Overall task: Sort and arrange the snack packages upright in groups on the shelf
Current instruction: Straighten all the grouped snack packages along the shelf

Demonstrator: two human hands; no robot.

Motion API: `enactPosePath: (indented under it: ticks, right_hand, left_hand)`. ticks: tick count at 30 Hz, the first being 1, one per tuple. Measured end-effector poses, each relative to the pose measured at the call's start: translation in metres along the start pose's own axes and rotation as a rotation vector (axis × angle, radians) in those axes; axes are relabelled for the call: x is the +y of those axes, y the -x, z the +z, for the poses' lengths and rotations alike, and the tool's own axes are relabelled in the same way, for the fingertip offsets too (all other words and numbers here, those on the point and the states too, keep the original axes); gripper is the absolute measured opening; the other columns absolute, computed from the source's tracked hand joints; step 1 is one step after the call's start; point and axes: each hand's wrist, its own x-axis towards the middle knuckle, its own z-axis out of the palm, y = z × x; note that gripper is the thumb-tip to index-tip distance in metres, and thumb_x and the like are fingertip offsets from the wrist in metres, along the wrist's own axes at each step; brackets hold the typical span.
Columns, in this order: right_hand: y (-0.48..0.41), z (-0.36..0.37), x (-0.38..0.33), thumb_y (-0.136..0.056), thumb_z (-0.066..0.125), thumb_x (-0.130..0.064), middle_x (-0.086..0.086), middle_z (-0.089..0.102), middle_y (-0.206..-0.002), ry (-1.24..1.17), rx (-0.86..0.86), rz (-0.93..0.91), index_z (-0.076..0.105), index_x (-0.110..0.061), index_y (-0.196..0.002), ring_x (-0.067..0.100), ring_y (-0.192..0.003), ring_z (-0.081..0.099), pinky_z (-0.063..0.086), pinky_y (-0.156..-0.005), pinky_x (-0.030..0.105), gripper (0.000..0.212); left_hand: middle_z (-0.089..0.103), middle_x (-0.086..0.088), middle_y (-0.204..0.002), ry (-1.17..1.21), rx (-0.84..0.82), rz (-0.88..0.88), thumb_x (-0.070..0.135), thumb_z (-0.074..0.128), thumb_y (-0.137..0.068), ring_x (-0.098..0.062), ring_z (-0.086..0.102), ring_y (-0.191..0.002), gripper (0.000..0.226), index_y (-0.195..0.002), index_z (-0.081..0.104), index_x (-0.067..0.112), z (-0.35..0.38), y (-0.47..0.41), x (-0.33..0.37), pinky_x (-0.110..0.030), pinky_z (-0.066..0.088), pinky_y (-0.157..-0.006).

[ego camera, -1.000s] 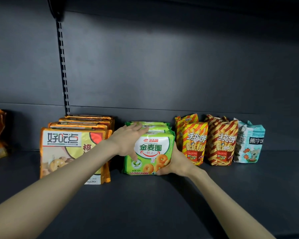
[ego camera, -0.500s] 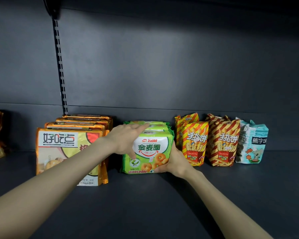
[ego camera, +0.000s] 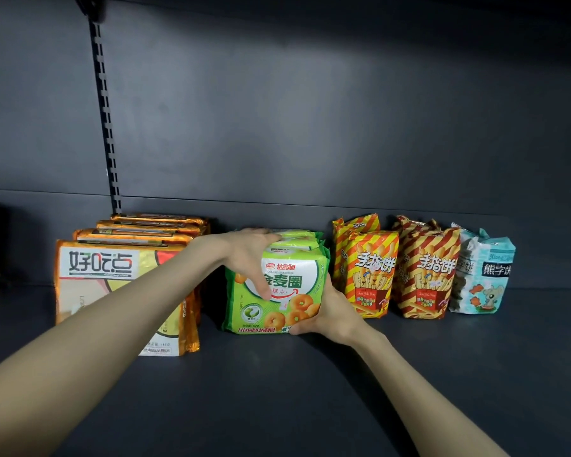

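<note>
**Squaring up the green packs at mid-shelf**

At the left of the shelf, the orange packs are standing upright, one behind another, and our left forearm is crossing in front of them. Just beside them, our left grip is laying its fingers over the top of the green packs and pressing its thumb on the front face. Our right grip is cupping the lower right corner, with the thumb on the bottom edge. Both grips are therefore holding the front one of that group, which is standing on the shelf in the middle of the row. Further right, the striped packs and the pale blue pack are standing upright.

We are judging these packs to be light, puffy and slick-filmed, with brittle biscuits inside. So we are favouring the top edge and a bottom corner, using flat, gentle pressure rather than squeezing the middle.

Compared with a second ago, both grips are keeping the same places and the green packs are barely shifting. The neighbouring packs are spreading outward in view, which we are reading as our head leaning in.
</note>
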Motion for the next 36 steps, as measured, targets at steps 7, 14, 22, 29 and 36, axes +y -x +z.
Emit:
enactPosePath:
  ticks: [7,14,22,29,36]
  right_hand:
    - [-0.001,0.002,0.002,-0.06,0.087,-0.007,-0.018,0.055,-0.109,-0.016,0.012,-0.003,0.02,-0.027,-0.139,-0.012,-0.087,0.054,0.043,-0.066,-0.002,0.105]
    - [-0.004,0.003,0.002,-0.059,0.088,-0.011,-0.01,0.056,-0.119,-0.009,0.039,0.004,0.02,-0.029,-0.139,0.003,-0.099,0.056,0.044,-0.072,0.001,0.107]
    - [-0.004,0.005,0.005,-0.049,0.09,-0.028,-0.003,0.053,-0.13,0.065,0.06,0.044,0.016,-0.033,-0.142,0.019,-0.12,0.052,0.045,-0.102,0.042,0.119]
    - [-0.001,-0.002,-0.003,-0.057,0.089,-0.026,0.0,0.055,-0.129,0.149,0.028,0.07,0.021,-0.023,-0.143,0.02,-0.12,0.052,0.045,-0.101,0.041,0.11]
    - [0.011,-0.014,-0.02,-0.069,0.082,-0.027,0.006,0.057,-0.126,0.315,0.03,0.117,0.041,-0.014,-0.128,0.023,-0.115,0.054,0.047,-0.096,0.038,0.072]
  left_hand:
    - [0.03,0.003,-0.148,-0.053,0.036,0.015,0.052,0.083,-0.054,-0.021,0.028,-0.135,0.117,-0.147,0.019,0.024,0.005,0.0,-0.001,-0.04,0.029,-0.112]
    - [0.032,0.003,-0.147,-0.074,0.05,0.011,0.052,0.083,-0.056,-0.021,0.03,-0.134,0.114,-0.147,0.019,0.026,0.003,0.0,0.001,-0.038,0.031,-0.11]
    - [0.02,-0.003,-0.156,-0.134,0.044,-0.024,0.054,0.081,-0.058,-0.025,0.021,-0.141,0.117,-0.149,0.013,0.026,0.004,0.003,0.004,-0.043,0.027,-0.113]
    - [0.035,-0.003,-0.148,-0.244,0.123,-0.033,0.058,0.078,-0.059,-0.024,0.037,-0.132,0.111,-0.147,0.022,0.021,0.003,0.013,0.016,-0.043,0.036,-0.105]
    - [0.04,-0.004,-0.144,-0.256,0.157,-0.065,0.055,0.074,-0.067,-0.025,0.04,-0.13,0.1,-0.146,0.024,0.023,0.003,0.028,0.024,-0.045,0.034,-0.105]
